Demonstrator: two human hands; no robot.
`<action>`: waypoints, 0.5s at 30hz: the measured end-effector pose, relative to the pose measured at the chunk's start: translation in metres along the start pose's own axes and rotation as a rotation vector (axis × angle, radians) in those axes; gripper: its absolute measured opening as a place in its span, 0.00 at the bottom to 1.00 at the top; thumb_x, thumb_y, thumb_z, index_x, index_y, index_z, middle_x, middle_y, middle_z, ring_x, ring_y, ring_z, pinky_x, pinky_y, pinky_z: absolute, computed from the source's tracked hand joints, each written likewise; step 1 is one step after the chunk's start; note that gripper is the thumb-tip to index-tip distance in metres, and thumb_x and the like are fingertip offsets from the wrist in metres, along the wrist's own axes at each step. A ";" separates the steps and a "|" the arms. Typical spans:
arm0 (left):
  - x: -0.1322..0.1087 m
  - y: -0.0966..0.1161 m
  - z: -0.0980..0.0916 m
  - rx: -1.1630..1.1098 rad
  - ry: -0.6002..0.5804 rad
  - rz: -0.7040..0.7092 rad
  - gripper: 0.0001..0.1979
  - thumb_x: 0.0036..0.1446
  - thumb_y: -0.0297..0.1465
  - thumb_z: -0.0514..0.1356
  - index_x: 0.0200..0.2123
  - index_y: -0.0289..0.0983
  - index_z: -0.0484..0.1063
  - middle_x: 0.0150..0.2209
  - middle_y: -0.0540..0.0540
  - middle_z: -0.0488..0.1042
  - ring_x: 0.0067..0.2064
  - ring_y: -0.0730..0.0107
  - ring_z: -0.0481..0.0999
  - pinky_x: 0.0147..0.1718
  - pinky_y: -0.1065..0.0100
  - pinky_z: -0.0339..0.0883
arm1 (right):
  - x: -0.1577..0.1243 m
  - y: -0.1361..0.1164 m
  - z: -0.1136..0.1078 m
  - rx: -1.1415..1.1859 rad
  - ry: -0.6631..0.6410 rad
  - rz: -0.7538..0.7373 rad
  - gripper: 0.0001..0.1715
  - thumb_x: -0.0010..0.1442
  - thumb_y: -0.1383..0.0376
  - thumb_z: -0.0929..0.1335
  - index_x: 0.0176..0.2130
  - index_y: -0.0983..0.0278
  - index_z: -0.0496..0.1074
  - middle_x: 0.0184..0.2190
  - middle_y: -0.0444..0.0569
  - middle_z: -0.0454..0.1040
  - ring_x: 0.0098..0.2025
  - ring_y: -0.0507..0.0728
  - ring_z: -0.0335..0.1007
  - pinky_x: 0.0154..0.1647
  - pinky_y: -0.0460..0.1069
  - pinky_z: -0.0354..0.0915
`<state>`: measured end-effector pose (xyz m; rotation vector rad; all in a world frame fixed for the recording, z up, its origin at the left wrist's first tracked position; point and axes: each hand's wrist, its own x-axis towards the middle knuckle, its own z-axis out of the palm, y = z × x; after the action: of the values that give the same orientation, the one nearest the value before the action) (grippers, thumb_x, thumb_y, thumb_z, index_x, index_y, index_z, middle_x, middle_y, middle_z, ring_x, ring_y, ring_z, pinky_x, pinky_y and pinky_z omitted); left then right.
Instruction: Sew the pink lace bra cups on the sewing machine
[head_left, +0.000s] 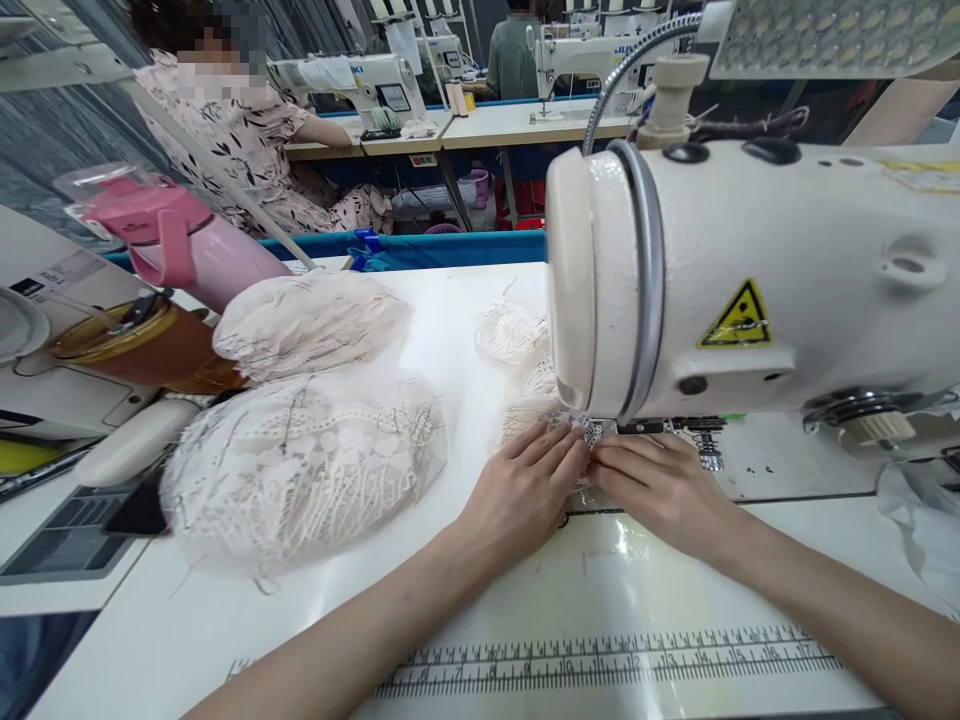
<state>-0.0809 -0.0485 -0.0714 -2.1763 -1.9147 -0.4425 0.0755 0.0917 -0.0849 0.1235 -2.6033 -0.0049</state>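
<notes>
Left hand [517, 495] and right hand [660, 490] laid over cream lace [534, 390] at your sewing machine [750, 230]

Your two hands meet just below the rounded end of the machine head, palms down, fingers stretched forward and held together, the fingertips of one close beside those of the other. Both rest on the lace, and a small patch of it shows between them. You have neither hand clenched; whether any fingertip pinches the fabric from beneath, I cannot tell, since the undersides are hidden. The lace runs from under your fingers away from you, to the left of the machine head, lying loosely on the white table [465, 640]. The needle is out of sight behind the machine head.

Nearer you, a printed ruler scale [600, 660] crosses the tabletop, and your left forearm passes over part of it. To your left lie two pale bundles: a large lacy bundle [315, 465] in front and a smaller bundle [307, 325] just behind it. Past them a pink flask [217, 255] leans in your view, with an amber container [150, 340] near it. White cloth [922, 520] hangs in at your right edge. Across the room, a person in patterned clothes [217, 165] sits at the left, near another sewing machine [367, 85].
</notes>
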 end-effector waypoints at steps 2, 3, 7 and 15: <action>-0.001 0.000 0.000 0.001 -0.008 -0.003 0.18 0.61 0.23 0.49 0.53 0.29 0.67 0.54 0.39 0.72 0.57 0.60 0.71 0.58 0.56 0.65 | 0.000 0.000 0.000 0.016 0.001 0.003 0.13 0.60 0.76 0.64 0.41 0.64 0.73 0.43 0.45 0.77 0.49 0.54 0.71 0.43 0.50 0.65; -0.001 -0.001 0.001 0.001 -0.014 -0.004 0.18 0.60 0.24 0.50 0.53 0.29 0.67 0.55 0.39 0.72 0.57 0.60 0.71 0.58 0.56 0.65 | 0.000 -0.001 0.000 0.023 -0.001 0.007 0.12 0.60 0.76 0.64 0.41 0.64 0.73 0.43 0.45 0.77 0.49 0.54 0.71 0.44 0.50 0.64; -0.002 -0.002 0.001 0.002 -0.023 -0.002 0.18 0.60 0.25 0.51 0.53 0.30 0.67 0.56 0.41 0.71 0.58 0.59 0.70 0.59 0.56 0.63 | 0.000 -0.003 -0.002 0.025 -0.008 0.025 0.12 0.61 0.75 0.64 0.42 0.63 0.73 0.43 0.44 0.78 0.49 0.53 0.71 0.47 0.50 0.64; -0.001 0.003 0.003 0.017 -0.014 -0.055 0.19 0.60 0.29 0.53 0.54 0.31 0.68 0.56 0.40 0.71 0.59 0.57 0.69 0.60 0.53 0.61 | -0.002 -0.003 -0.002 -0.022 0.017 0.041 0.14 0.62 0.76 0.62 0.43 0.64 0.72 0.45 0.43 0.78 0.50 0.52 0.71 0.45 0.50 0.62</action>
<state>-0.0780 -0.0483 -0.0744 -2.1263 -1.9821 -0.4203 0.0784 0.0892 -0.0840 0.0613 -2.5870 -0.0180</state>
